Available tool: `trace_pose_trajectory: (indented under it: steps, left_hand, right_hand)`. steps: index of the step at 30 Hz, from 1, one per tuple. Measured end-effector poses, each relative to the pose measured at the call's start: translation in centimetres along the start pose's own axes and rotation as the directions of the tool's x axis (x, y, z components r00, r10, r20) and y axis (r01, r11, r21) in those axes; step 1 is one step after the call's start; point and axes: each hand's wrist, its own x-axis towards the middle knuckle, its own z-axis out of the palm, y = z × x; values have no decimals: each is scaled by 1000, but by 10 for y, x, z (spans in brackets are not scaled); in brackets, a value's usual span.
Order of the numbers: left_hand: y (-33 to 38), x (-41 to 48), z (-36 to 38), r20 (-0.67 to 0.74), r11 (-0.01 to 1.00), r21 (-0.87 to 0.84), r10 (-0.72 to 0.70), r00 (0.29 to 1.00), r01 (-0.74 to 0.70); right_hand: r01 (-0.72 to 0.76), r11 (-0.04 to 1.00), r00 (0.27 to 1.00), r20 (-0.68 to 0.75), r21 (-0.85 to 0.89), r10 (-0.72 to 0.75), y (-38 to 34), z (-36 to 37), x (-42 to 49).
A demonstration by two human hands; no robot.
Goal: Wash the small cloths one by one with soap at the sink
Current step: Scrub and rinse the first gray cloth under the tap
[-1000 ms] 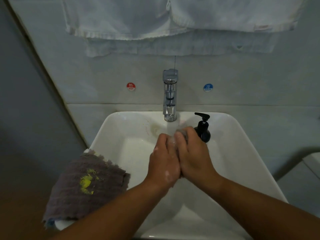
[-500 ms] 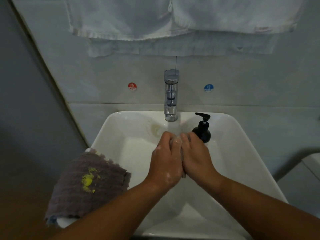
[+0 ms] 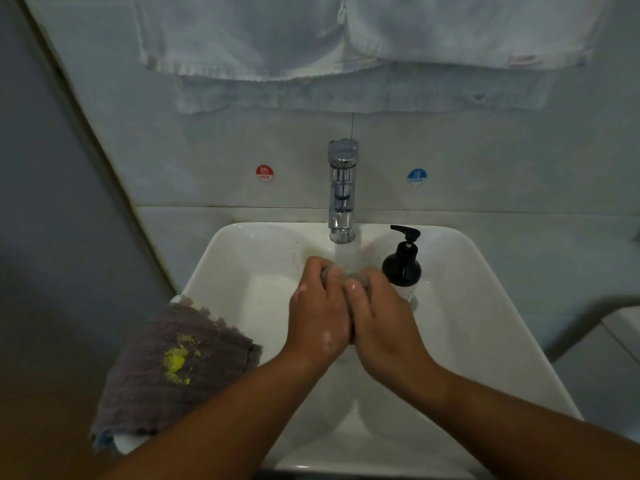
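Together, left hand and right hand clenched a grey cloth in curled fingers, tap at twelve o'clock.

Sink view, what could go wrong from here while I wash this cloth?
The right hand, holding the small cloth with the left hand, is close beside the black pump bottle; a wide stroke could topple it. The stained grey cloth overhangs the sink rim near the left forearm, which might drag it off.

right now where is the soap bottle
In the head view, the black soap bottle stands at the back right of the white sink, just right of the tap and close beyond the right hand.
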Motion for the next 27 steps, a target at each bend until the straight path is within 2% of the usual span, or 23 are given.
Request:
trace_pose_trajectory:
  steps: [2,4,6,9,12,14,15,17,20,23,25,27]
  left_hand:
    - [-3,-1,-1,13,997,-15,-81,997,81]
    - [-2,-11,3,88,994,-43,-93,992,97]
    - [2,-18,6,127,998,-52,-28,991,35]
    - [5,-10,2,83,998,-8,60,995,-60]
    - [-4,5,-3,8,999,39,-3,1000,3]
    - [-9,-2,0,82,998,47,-53,995,49]
    - [-9,-8,4,123,998,27,-64,990,61]
    - [-6,-18,9,155,996,-52,-61,986,70]
    - [0,-14,6,94,998,-39,42,995,-39]
    - [-2,-2,2,-8,1000,2,30,1000,-30]
    - [-5,-3,2,26,1000,4,-30,999,30]
    - [-6,-11,7,102,997,-14,-68,992,70]
  right_hand:
    - [80,997,997,12,-6,-80,-4,1,-4]
    - [80,996,994,-72,-25,-81,1,-1,8]
    - [-23,999,992,-123,-35,18,9,-4,22]
    - [-90,994,995,-45,-66,87,15,0,16]
    - [62,998,998,-3,6,-62,0,1,-7]
    - [147,989,988,-36,-5,-147,-5,-1,-5]
    - [137,991,988,-75,-9,-137,-4,-3,1]
    - [27,999,991,-134,-19,-29,5,-5,18]
    - [-91,994,995,-58,-68,87,18,-2,20]
    - [-3,1000,1000,-24,-1,3,9,2,-2]
    - [107,994,994,-37,10,-106,0,2,-7]
    - [116,993,989,-95,0,-115,-1,-1,3]
